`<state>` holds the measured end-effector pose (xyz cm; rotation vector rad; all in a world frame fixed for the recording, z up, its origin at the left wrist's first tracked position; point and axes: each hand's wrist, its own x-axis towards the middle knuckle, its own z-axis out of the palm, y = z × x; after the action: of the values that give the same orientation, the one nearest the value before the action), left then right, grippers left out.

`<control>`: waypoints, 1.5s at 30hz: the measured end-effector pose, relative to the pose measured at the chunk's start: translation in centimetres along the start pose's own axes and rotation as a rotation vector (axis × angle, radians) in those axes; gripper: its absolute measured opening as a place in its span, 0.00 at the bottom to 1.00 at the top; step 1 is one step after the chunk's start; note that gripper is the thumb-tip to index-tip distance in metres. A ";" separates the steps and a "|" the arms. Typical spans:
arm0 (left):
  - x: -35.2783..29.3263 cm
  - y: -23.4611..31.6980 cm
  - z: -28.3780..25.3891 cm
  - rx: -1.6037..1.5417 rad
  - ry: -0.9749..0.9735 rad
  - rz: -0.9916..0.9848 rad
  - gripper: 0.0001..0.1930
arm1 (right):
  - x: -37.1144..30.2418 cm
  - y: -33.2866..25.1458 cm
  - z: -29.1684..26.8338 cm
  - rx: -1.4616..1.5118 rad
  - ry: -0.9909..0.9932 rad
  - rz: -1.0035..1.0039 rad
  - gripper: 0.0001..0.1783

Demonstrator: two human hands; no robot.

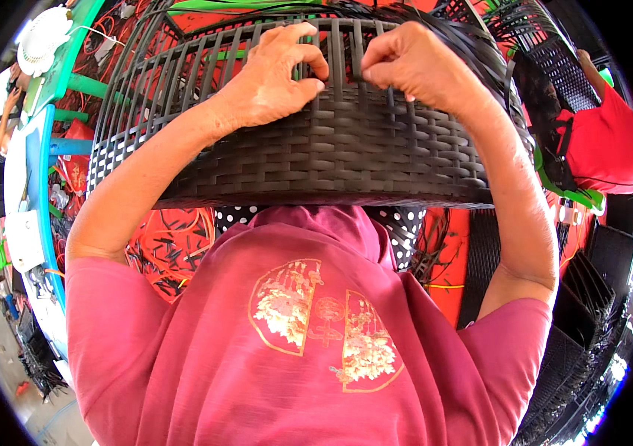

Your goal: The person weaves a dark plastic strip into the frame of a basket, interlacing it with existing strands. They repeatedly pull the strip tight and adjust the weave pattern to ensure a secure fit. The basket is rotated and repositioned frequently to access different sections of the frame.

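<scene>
A large basket-like piece of black flat strips (pixel 331 149) rests across my lap. Its near lower part is tightly woven, while bare upright strips stand apart above the weave. My left hand (pixel 276 78) is at the upper edge of the weave, its fingers curled over the uprights and its thumb and forefinger closed around a strip. A short way to the right, my right hand (pixel 417 67) pinches a black strip with thumb and forefinger. The exact grip of the fingertips is partly hidden behind the strips.
Loose black strips (pixel 435 37) trail behind the right hand. At left stands a blue-edged table (pixel 41 193), with a white fan (pixel 43 41) beyond it. A person in red (pixel 605 149) is at right, near black woven pieces (pixel 565 70). Strip scraps (pixel 171 245) litter the red floor.
</scene>
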<state>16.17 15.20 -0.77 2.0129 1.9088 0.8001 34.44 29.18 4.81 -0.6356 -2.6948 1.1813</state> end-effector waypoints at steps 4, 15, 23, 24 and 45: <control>-0.3 1.1 -0.1 0.063 -0.127 -0.067 0.17 | 0.7 -0.7 0.8 -0.179 -0.088 -0.059 0.09; 0.7 1.9 -0.2 -0.118 -0.016 -0.164 0.09 | 0.5 0.4 1.7 0.038 0.108 -0.091 0.10; -0.3 3.1 -5.6 -0.371 0.054 -0.067 0.05 | 0.7 -2.2 2.6 0.572 -0.036 0.013 0.13; -0.9 2.1 -5.1 -0.410 0.053 -0.064 0.07 | 0.8 -2.2 2.5 0.491 -0.033 0.011 0.12; -0.7 0.8 -3.0 0.186 -0.073 -0.234 0.12 | 2.3 -1.8 4.5 0.028 -0.046 0.028 0.11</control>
<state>15.22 13.86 1.96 1.8407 2.1940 0.5003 30.51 26.04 2.89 -0.6516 -2.7104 1.2539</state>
